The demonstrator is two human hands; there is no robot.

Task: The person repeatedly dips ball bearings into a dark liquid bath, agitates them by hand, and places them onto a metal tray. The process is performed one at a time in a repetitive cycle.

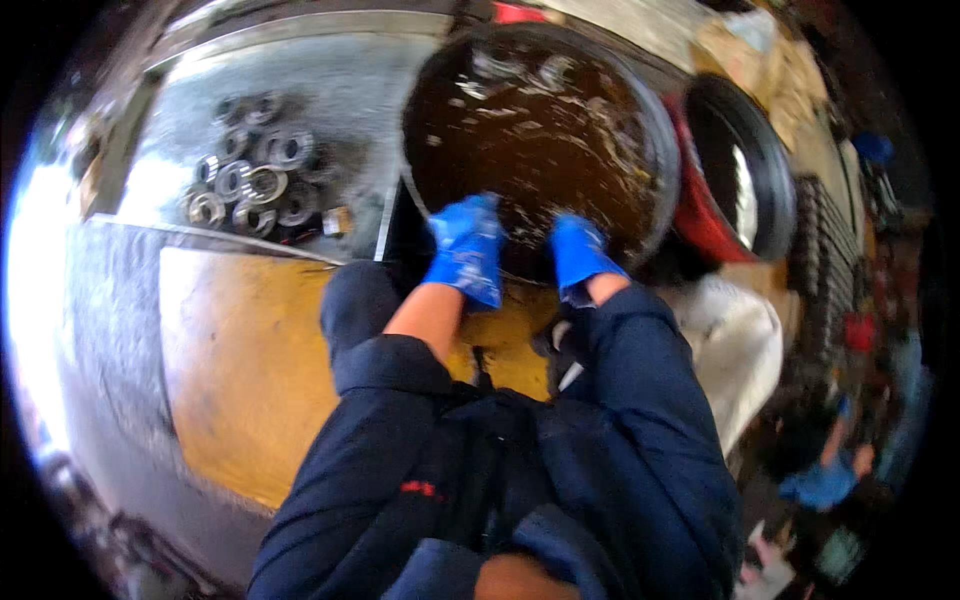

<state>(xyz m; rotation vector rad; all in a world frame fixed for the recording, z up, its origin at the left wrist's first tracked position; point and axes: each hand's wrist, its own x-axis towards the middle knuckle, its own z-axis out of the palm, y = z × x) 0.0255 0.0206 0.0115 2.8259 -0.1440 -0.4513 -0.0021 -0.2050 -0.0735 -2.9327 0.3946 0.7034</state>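
Blue gloves cover both of my hands, which reach over the near rim of a large round tub (664,190) of dark brown liquid (530,150). My left hand (468,238) is at the left of the near side, its fingers bent down toward the liquid. To its right, my right hand (582,248) points down into the tub. The fingertips of both are hidden or blurred, so I cannot make out anything held. Pale foam or ripples streak the surface, and ring-like shapes (555,72) show at the far side.
Left of the tub, several metal rings (265,184) lie grouped on a grey metal tray (360,90). A red drum with a black rim (700,195) stands at the right, near stacked dark parts (825,250) and a white sack (730,340). Yellow board (240,370) covers the floor at left.
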